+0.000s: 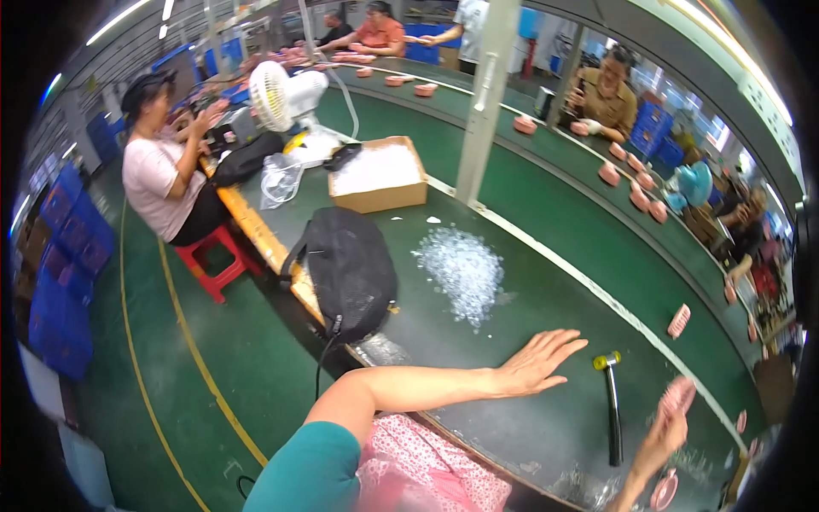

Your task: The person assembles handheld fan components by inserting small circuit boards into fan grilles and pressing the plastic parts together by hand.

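Observation:
My left hand point(539, 364) reaches over the dark table with its fingers stretched out and nothing in it. At the right, my right hand point(664, 439) grips a pink plastic part point(679, 394), holding it up near the pale strip along the belt. Between my hands lies a hammer point(612, 401) with a yellow head and a black handle, touched by neither. Below my right hand, a pink ring-shaped part point(665, 490) rests at the table's edge. Beyond my left hand spreads a pile of small clear plastic pieces point(465, 273).
A black bag point(348, 273) stands left of the pile, with an open cardboard box point(380, 192) and a white fan point(271, 96) behind. A metal post point(486, 111) rises beside the green conveyor belt point(563, 196), where pink parts lie. Several people sit around.

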Demonstrator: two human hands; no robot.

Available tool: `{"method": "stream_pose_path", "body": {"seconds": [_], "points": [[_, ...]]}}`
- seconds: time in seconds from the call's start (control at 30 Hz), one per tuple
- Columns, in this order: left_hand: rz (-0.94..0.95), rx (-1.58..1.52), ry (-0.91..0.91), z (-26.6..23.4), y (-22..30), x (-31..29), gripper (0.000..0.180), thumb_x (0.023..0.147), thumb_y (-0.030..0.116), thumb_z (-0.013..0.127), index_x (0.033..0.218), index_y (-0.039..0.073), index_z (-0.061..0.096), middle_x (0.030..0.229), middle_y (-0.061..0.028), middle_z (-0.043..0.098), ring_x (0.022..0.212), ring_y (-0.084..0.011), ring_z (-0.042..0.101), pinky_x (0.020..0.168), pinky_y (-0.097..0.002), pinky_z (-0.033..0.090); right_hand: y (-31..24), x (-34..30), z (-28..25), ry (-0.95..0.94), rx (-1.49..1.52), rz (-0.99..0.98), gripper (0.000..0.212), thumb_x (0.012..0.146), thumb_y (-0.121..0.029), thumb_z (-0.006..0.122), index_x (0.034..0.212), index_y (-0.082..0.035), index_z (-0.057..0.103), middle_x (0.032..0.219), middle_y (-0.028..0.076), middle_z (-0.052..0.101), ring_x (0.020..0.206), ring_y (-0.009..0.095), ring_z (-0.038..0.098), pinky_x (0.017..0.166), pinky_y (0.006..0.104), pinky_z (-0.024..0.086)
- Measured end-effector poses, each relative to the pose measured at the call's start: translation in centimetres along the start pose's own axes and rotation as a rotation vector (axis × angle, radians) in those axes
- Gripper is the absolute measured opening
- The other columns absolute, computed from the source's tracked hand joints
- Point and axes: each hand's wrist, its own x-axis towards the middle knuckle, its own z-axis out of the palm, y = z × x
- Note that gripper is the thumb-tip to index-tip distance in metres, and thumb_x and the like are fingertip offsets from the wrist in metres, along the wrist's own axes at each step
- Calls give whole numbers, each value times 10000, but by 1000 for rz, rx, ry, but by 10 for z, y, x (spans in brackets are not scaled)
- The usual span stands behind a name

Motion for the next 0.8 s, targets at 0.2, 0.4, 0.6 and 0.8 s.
{"method": "stream_pose_path", "body": {"seconds": [0.2, 0.4, 0.6, 0.8], "points": [[164, 176, -99, -8, 26, -8, 957, 731, 302, 780, 1494, 30, 270, 1496, -188, 325, 1430, -327, 268, 1172, -561, 176, -138, 1, 61, -501, 297, -331, 158, 784, -41, 712, 926, -39, 643, 840, 95, 629, 894, 285, 603, 896, 453, 406], [149, 251, -92, -3, 8, -15, 583, 789, 90, 595, 1354, 29, 470, 1116, -117, 581, 1149, -261, 550, 1156, -558, 231, -143, -17, 93, -577, 499, -393, 308, 751, -78, 735, 1026, 16, 635, 1093, 185, 636, 1091, 345, 572, 1020, 490, 369], [53, 115, -71, -15, 0, 0, 309, 791, 107, 671, 1094, 77, 623, 890, -84, 643, 923, -286, 617, 852, -428, 440, -142, -23, 102, -413, 588, -169, 690, 687, -138, 837, 1253, -23, 459, 1231, 207, 508, 1148, 410, 494, 994, 469, 411], [161, 265, -129, -12, 2, 3, 419, 743, 60, 735, 1138, 80, 595, 981, -68, 595, 992, -257, 567, 915, -426, 410, -119, -19, 96, -596, 483, -27, 633, 726, -154, 815, 1241, -23, 472, 1222, 174, 516, 1102, 363, 511, 941, 431, 417]]}}
